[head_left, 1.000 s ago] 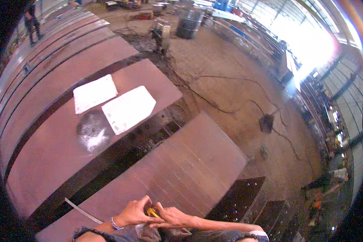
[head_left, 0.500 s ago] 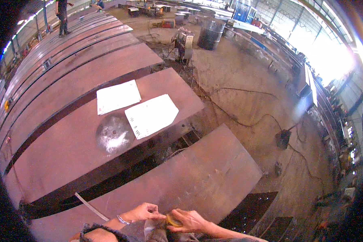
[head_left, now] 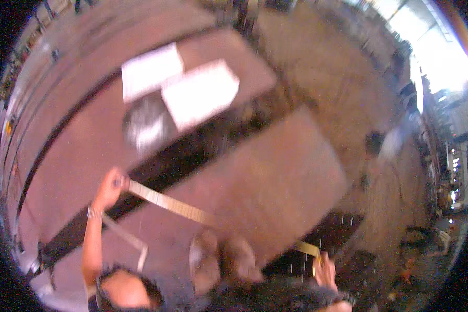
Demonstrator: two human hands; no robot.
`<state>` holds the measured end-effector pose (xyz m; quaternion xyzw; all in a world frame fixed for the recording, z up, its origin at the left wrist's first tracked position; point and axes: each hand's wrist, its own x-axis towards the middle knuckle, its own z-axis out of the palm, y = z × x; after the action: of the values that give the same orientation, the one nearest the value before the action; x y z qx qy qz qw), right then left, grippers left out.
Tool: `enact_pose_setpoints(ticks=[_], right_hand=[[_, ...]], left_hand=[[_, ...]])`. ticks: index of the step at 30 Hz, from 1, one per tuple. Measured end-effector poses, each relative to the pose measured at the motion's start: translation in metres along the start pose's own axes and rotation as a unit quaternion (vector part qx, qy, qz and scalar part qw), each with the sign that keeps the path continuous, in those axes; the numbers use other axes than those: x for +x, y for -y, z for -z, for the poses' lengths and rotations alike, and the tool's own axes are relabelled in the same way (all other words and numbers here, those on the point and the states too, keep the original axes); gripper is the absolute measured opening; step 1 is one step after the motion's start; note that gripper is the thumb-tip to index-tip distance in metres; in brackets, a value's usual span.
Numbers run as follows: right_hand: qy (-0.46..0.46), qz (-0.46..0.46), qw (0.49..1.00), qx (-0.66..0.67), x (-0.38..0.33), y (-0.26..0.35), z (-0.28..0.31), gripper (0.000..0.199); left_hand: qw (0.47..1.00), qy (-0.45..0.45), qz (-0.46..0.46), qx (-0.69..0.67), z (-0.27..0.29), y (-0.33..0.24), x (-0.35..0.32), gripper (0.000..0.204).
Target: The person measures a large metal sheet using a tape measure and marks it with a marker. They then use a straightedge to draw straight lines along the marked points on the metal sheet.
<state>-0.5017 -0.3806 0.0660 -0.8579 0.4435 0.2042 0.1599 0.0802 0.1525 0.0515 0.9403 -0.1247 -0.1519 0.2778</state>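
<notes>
A yellow tape measure blade (head_left: 166, 203) is drawn out between my hands, slanting down from left to right. Its free end is pinched in my left hand (head_left: 111, 190), raised above the near edge of the steel beam carrying the papers. At the lower right, my right hand (head_left: 325, 271) is closed round the tape measure case (head_left: 317, 265), beyond the near plate's edge. The blade's middle stretch blurs against the brown steel plate (head_left: 291, 171). Below my left hand lies an L-shaped metal square (head_left: 122, 232), partly behind my wrist.
Two white paper sheets (head_left: 203, 96) and a dark round disc (head_left: 148, 122) rest on the reddish-brown steel beam (head_left: 78, 151). A dark gap (head_left: 197, 143) separates it from the near plate. Two rounded greyish shapes, apparently my shoes (head_left: 205, 257), show at the bottom.
My hands were close together at the tape measure and are now far apart, with the blade pulled out. My left hand went up and left, my right hand to the right. The view tilted downward.
</notes>
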Motion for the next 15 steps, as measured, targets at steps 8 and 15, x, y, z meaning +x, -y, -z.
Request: enact_pose_setpoints(ticks=[8, 15], right_hand=[[0.009, -0.102, 0.871, 0.481, 0.0, 0.086, -0.057, 0.037], [0.054, -0.037, 0.934, 0.352, -0.018, 0.094, -0.08, 0.035]], left_hand=[[0.946, 0.278, -0.166, -0.035, -0.11, -0.076, 0.018, 0.019], [0.968, 0.197, -0.151, -0.033, -0.177, -0.094, -0.017, 0.012]])
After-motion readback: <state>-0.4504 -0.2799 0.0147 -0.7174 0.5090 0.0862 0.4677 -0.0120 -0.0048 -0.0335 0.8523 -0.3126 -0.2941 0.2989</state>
